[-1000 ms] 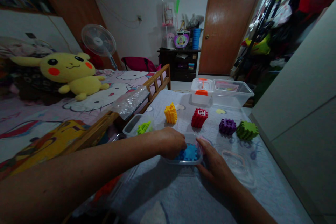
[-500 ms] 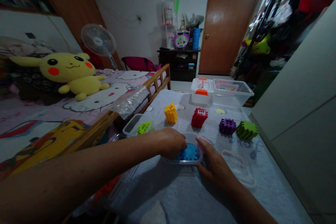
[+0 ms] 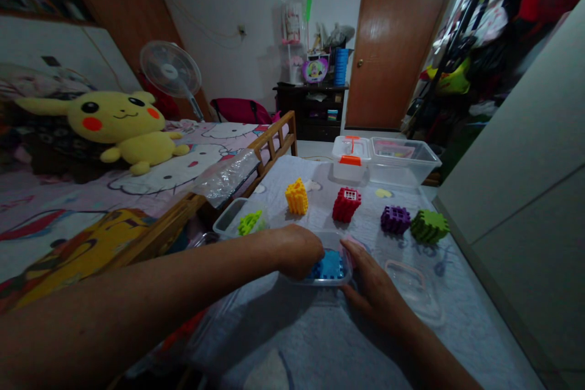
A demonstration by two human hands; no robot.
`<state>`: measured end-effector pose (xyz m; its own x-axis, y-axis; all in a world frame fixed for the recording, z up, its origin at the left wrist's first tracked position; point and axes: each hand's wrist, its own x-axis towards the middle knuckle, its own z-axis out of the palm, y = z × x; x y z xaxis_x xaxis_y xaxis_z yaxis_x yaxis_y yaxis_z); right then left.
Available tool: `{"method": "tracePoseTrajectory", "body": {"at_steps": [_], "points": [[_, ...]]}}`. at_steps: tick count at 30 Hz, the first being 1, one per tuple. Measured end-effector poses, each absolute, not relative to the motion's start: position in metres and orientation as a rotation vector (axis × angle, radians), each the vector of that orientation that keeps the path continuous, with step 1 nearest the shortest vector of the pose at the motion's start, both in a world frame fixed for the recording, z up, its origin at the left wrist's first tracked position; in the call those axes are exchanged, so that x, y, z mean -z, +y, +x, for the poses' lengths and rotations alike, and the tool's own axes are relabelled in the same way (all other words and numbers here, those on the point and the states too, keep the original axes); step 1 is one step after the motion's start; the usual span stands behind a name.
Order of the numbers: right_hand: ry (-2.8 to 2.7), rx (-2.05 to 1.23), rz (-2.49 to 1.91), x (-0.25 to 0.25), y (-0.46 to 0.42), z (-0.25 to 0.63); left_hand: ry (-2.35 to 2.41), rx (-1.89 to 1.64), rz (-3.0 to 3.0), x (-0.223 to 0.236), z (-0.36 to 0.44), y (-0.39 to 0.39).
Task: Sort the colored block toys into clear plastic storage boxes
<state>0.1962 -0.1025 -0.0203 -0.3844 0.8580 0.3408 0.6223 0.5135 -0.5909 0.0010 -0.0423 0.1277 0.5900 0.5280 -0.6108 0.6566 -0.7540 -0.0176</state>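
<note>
My left hand [image 3: 299, 251] reaches into a small clear plastic tub [image 3: 342, 278] and curls over the blue toothed pieces [image 3: 332, 264] inside it; its fingertips are hidden. My right hand [image 3: 371, 283] rests against the tub's right side, fingers closed along the wall. Beyond the tub stand a yellow cube [image 3: 297, 196], a red cube [image 3: 346, 204], a purple cube [image 3: 395, 219] and a green cube [image 3: 428, 226] in a row on the grey cloth-covered table [image 3: 320, 341].
Left of my hand, another clear tub [image 3: 228, 219] holds lime-green pieces [image 3: 250, 222]. A clear lid [image 3: 414, 289] lies at the right. A big clear box [image 3: 404, 161] with an orange-latched lid [image 3: 351, 151] stands at the back. A bed with a yellow plush [image 3: 121, 125] borders the left.
</note>
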Motion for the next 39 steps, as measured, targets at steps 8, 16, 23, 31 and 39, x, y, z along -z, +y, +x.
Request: {"method": "tracePoseTrajectory", "body": {"at_steps": [8,16,23,31,39], "points": [[-2.134,-0.497,-1.191,0.021,-0.103,0.196,0.946,1.026,2.617,-0.137,0.007,-0.045],[-2.147,-0.485,-1.186,0.021,-0.103,0.197,0.978,0.813,2.617,-0.117,-0.006,-0.039],[-2.143,-0.460,-1.190,0.019,-0.103,0.196,1.022,0.775,2.566,-0.119,-0.008,-0.040],[-2.158,-0.496,-1.194,0.015,-0.104,0.195,1.046,0.824,2.513,-0.123,-0.006,-0.040],[-2.169,-0.462,-1.174,0.016,-0.104,0.193,1.043,0.831,2.510,-0.117,-0.004,-0.041]]}}
